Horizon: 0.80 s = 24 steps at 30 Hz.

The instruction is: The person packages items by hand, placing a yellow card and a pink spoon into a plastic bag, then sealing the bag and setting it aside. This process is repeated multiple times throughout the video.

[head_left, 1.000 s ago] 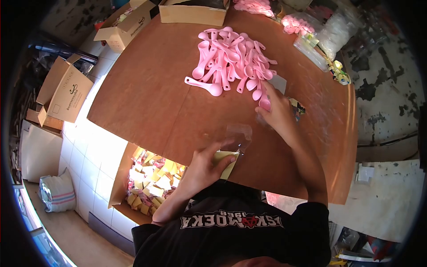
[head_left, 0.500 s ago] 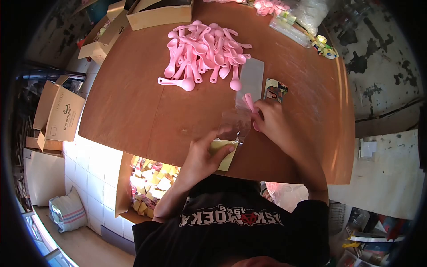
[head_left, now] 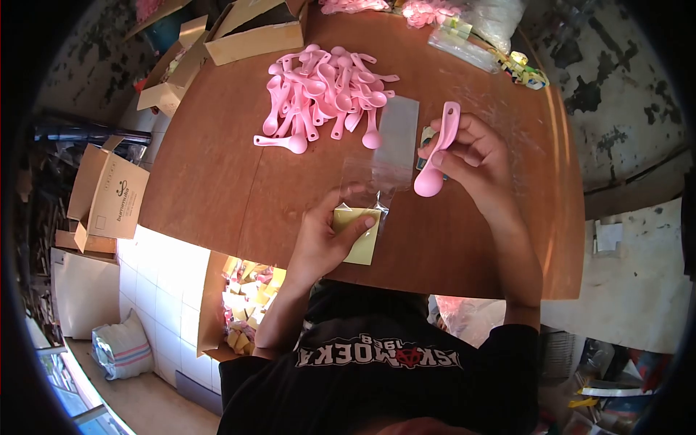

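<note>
Right hand (head_left: 478,161) clamped on one pink spoon (head_left: 429,181), thumb pressed against it, fingers curled behind; handle points up and away, bowl hangs down toward the wearer, spoon held above the tabletop (head_left: 210,177). Left hand (head_left: 319,232) sits left of that grip and nearer the body — thumb pinched down on a pale yellow card (head_left: 359,249), clear plastic film (head_left: 370,177) reaching out past the fingertips; whether the card is inside the film, can't tell. Left of the left forearm, below table level, an open box (head_left: 211,301) holds a jumble of yellow and pink pieces (head_left: 243,312). Just behind the spoon grip, a small printed item (head_left: 425,138), mostly covered by the fingers. Left of the spoon grip and slightly beyond it, a flat translucent sheet (head_left: 399,130) lies on the table. Farther out and left of both grips, a heap of pink spoons (head_left: 326,87), several overlapping, handles every which way; one spoon (head_left: 283,142) lies sideways at its near left edge. Well beyond the grips, at the far edge: an open carton (head_left: 257,45) on the left, pink bundles (head_left: 428,13) and a whitish plastic bag (head_left: 494,23) on the right — contents too blurred to tell.
</note>
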### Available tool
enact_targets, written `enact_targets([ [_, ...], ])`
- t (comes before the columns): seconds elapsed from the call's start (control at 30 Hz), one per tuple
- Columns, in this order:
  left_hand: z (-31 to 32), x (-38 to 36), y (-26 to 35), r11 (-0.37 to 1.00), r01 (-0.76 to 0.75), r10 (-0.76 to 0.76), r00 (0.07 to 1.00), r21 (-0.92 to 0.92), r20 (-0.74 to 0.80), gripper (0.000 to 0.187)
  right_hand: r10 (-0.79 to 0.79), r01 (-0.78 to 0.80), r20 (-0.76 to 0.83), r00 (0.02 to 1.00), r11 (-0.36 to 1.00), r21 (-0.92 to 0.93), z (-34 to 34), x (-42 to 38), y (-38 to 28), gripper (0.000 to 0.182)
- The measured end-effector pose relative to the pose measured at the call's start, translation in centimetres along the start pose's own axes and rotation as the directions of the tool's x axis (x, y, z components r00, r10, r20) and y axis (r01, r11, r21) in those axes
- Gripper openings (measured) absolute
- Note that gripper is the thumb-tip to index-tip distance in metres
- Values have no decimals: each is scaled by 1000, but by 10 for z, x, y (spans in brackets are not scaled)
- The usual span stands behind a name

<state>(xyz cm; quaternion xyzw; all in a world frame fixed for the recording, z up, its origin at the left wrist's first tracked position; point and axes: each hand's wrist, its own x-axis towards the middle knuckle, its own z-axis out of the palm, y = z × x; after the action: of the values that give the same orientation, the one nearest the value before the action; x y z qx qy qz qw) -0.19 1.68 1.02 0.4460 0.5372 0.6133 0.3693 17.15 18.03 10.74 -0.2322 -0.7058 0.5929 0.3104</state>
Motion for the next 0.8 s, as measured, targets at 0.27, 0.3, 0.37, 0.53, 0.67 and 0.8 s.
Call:
enact_targets([
  [0.27,8,-2,7,998,6,-11,998,69,66,45,-42,52,-49,998,977,209,18,6,-4,25],
  [0.3,8,-2,8,998,6,-11,997,59,75,46,-44,53,-46,998,976,210,19,6,-2,25],
  [0.37,9,-1,11,999,0,-4,997,49,79,47,-40,43,-23,999,991,125,22,6,4,23],
  [0.53,8,2,12,998,-56,51,991,37,124,56,-57,59,-18,998,985,160,28,3,11,28],
  [0.67,6,1,15,1000,4,-3,996,-19,88,56,1,23,-91,996,965,262,16,9,14,24],
  [0.8,5,4,18,997,66,-61,995,-50,85,64,262,-238,22,965,835,496,6,12,15,26],
])
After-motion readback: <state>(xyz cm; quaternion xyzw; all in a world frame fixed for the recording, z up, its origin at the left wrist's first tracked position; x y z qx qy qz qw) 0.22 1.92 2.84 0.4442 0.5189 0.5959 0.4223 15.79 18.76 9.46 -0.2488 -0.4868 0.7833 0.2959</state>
